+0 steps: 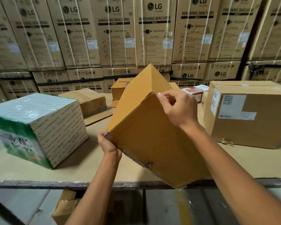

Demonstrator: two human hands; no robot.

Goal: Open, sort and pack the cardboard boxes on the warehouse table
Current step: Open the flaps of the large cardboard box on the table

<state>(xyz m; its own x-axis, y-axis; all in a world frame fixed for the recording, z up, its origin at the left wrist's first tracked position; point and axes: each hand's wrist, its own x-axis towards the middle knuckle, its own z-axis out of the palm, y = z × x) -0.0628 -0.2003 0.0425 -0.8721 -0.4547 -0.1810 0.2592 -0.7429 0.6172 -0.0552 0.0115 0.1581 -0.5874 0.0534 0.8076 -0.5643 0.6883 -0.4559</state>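
I hold a plain brown cardboard box (146,127) tilted up on one corner above the front middle of the table (81,169). My left hand (108,144) grips its lower left corner. My right hand (178,108) pinches the top right corner, fingers curled over the edge. Blue marks and tape remains run along the box's lower edge. Its far side and any opening are hidden from me.
A green-and-white wrapped box (37,127) stands at the left. A large labelled brown box (246,114) stands at the right. Smaller taped boxes (91,101) and a small red carton (193,91) lie behind. Stacked washing machine cartons (113,33) wall the back.
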